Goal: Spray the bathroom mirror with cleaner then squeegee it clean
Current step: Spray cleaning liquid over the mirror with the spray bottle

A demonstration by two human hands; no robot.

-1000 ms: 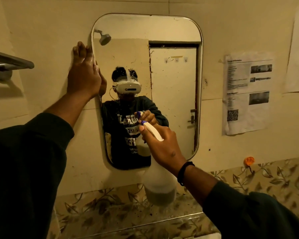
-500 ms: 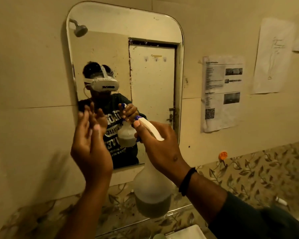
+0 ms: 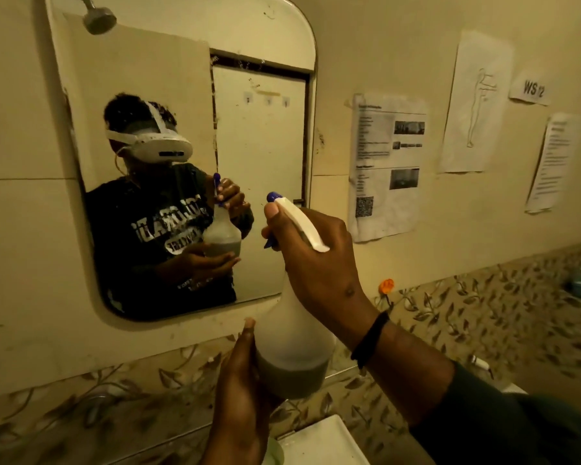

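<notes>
The spray bottle (image 3: 294,350) stood upright at lower centre of the frame, translucent, with murky liquid filling only its bottom part. Its white trigger head and blue nozzle pointed up and left toward the mirror (image 3: 262,135), which filled the upper left of the frame on the beige wall (image 3: 383,45). The right hand (image 3: 319,263) was wrapped around the bottle's neck and trigger, fingers curled tight on it, a black band at the wrist. The left hand (image 3: 240,391) came up from the bottom edge and cupped the bottle's lower left side, fingers lying against it. The glass showed fine specks and the person's reflection. Right of the mirror, printed papers (image 3: 386,166) were stuck to the wall. Below ran leaf-patterned tiles (image 3: 450,317), with an orange hook (image 3: 387,286) at their top edge.
</notes>
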